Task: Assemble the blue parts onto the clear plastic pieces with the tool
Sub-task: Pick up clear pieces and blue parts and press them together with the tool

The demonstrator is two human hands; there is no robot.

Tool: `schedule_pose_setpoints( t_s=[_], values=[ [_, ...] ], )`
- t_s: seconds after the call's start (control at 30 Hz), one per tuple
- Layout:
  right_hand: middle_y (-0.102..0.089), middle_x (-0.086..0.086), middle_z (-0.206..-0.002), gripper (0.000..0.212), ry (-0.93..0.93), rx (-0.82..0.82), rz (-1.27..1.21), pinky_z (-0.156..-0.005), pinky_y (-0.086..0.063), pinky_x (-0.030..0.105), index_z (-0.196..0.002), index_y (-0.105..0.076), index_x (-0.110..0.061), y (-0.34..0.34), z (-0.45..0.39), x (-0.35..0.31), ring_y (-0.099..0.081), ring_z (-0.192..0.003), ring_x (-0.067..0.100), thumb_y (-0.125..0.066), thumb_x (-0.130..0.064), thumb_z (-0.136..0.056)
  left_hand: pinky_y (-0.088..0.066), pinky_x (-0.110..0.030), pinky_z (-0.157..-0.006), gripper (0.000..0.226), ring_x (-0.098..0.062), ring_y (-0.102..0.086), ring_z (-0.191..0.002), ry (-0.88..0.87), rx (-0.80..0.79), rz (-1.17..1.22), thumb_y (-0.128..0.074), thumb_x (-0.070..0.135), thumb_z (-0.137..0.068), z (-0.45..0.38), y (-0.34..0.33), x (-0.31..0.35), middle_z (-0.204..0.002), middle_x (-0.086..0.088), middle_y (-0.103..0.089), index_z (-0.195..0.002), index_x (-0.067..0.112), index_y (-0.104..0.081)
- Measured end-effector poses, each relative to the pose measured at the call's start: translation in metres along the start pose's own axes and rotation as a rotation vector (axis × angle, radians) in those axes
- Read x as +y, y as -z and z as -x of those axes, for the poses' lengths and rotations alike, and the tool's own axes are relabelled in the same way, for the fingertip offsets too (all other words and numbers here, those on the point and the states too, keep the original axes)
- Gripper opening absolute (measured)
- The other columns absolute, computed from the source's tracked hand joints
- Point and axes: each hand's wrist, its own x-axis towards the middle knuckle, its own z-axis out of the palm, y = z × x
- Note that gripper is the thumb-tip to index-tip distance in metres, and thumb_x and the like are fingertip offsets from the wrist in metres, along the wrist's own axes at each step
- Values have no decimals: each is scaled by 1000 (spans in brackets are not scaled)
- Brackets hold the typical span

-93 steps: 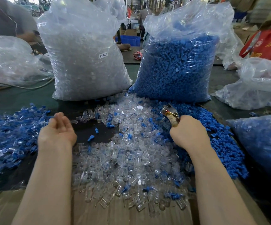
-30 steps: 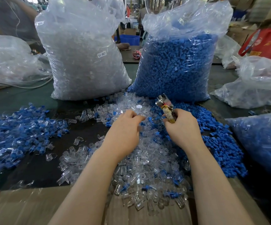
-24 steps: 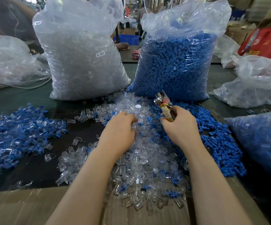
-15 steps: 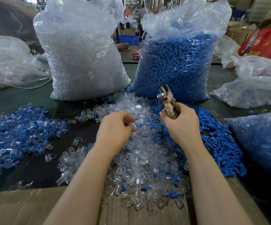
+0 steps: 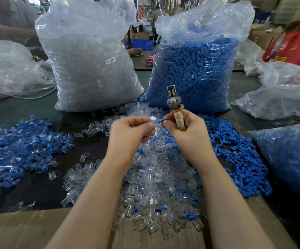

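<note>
Your left hand (image 5: pixel 131 131) pinches what looks like a clear piece (image 5: pixel 152 119) above the tabletop (image 5: pixel 43 186) pile; your right hand (image 5: pixel 185 130) grips the tool (image 5: pixel 175 106) upright, fingertips pinching a blue part (image 5: pixel 161 120).

Both forearms reach fwd, bare, hands raised close together at centre, fingertips nearly meeting. Left hand (image 5: pixel 130 131): back up, fingers curled, thumb + forefinger pinching a clear piece (image 5: pixel 152 118). Right hand (image 5: pixel 185 129): fist wrapped round the tool (image 5: pixel 175 108) handle, tool head pointing up, thumb + forefinger also pinching a blue part (image 5: pixel 161 120).
</note>
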Motion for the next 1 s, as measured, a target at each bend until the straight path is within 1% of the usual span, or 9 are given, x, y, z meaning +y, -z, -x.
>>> schedule_pose_setpoints(
  t_s=[0.07, 0.13, 0.27, 0.43, 0.57, 0.7, 0.8, 0.87, 1.0],
  values=[
    [-63, -14, -68, 17, 17, -8, 31, -58, -46, 20, -78, -61, -29, -3, 0, 2, -54, -61, 1, -71, -21, -89, -54, -17, -58, 6, -11, -72, -67, 8, -5, 65, -73, 5, -84, 2, -2, 1, -73, -6, -75, -88, 9, -72],
    [-61, -17, -65, 13, 41, 14, 49, -56, -42, 18, -80, -61, -27, -4, 0, 2, -51, -59, 0, -70, -24, -90, -56, -19, -60, 5, -13, -73, -70, 15, -3, 109, -73, 5, -84, 4, -3, 3, -75, -7, -76, -87, 9, -72],
    [-60, -6, -68, 14, 84, 97, 85, -62, -47, 35, -86, -61, -15, -6, 2, 0, -51, -61, 8, -69, -26, -90, -59, -21, -64, 7, -16, -75, -74, 68, -29, 197, -74, 4, -82, 5, -5, 6, -80, -9, -77, -87, 7, -71],
    [-61, -6, -70, 13, 82, 127, 106, -65, -50, 41, -86, -61, -16, -8, 3, -2, -56, -65, 13, -68, -26, -90, -60, -22, -66, 7, -15, -74, -73, 95, -21, 222, -77, 6, -79, 7, -9, 7, -78, -7, -76, -79, 12, -74],
    [-61, -8, -69, 13, 62, 123, 127, -64, -49, 35, -86, -60, -17, -10, 3, -2, -56, -65, 9, -68, -26, -90, -57, -20, -65, 6, -13, -72, -70, 47, 21, 177, -79, 6, -77, 8, -12, 7, -74, -5, -75, -79, 11, -76],
    [-59, -12, -67, 8, 49, 91, 148, -55, -41, 19, -85, -60, -22, -11, 1, -4, -54, -62, 2, -67, -24, -91, -57, -20, -62, 8, -12, -71, -69, -103, 85, 65, -80, 6, -77, 11, -16, 6, -72, -3, -75, -79, 13, -77],
    [-59, -15, -62, 5, 29, 35, 90, -52, -39, 17, -87, -63, -20, -9, 0, -6, -51, -57, 1, -65, -20, -92, -58, -27, -68, 11, -12, -71, -71, -220, 141, -88, -82, 10, -76, 9, -16, 3, -71, 2, -74, -77, 21, -77],
    [-59, -20, -60, 9, 16, -22, 42, -49, -36, 14, -87, -63, -24, -6, 0, -7, -48, -51, -1, -63, -17, -93, -60, -32, -72, 15, -11, -71, -71, -275, 170, -171, -83, 14, -76, 9, -16, 2, -71, 6, -74, -74, 27, -75],
    [-56, -19, -55, 14, -23, -135, -5, -47, -36, 15, -88, -65, -27, -2, 0, -8, -42, -47, 1, -61, -15, -93, -61, -33, -71, 16, -12, -71, -70, -295, 202, -200, -81, 16, -78, 8, -13, 0, -69, 6, -73, -73, 27, -72]
  ],
)
